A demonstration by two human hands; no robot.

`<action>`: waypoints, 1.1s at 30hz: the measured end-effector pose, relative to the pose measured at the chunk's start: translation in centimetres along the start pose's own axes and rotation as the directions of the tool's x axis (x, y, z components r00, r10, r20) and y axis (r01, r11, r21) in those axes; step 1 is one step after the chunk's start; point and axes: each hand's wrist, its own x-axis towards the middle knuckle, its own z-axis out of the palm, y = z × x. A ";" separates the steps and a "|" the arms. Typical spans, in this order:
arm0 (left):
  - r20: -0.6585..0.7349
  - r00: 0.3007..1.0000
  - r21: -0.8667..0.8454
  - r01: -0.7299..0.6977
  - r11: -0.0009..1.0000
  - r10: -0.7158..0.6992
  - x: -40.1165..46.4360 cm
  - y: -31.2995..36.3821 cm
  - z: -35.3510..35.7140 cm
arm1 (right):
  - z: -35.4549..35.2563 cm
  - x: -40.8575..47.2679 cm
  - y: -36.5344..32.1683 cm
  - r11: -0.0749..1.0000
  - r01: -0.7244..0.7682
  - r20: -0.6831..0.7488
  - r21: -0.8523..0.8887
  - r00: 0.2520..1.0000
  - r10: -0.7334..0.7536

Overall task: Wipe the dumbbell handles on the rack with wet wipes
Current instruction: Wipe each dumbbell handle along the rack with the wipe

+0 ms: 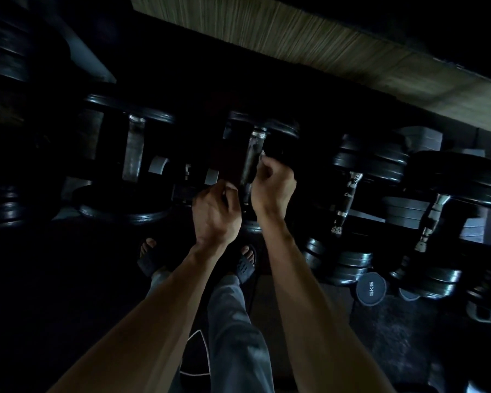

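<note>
In dim light a row of black dumbbells lies on a low rack. The middle dumbbell's worn metal handle (251,160) runs between my two hands. My right hand (272,184) is curled at the handle's right side, pinching a small pale wet wipe (262,155) against it. My left hand (217,209) is curled at the handle's near end beside the lower weight plate; what its fingers hold is hidden in the dark. Other handles show to the left (133,148) and to the right (349,198), (432,217).
A round dumbbell end marked 5KG (371,288) sits low at the right. My feet in dark sandals (245,263) stand close to the rack. A pale ribbed wall (309,43) runs across the top. Stacked plates (6,49) fill the far left.
</note>
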 end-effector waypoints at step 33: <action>0.025 1.000 -0.030 -0.003 1.000 0.004 0.2 -0.3 0.0 | 0.8 -0.3 0.0 0.968 0.239 -0.036 -0.082 0.970 -0.242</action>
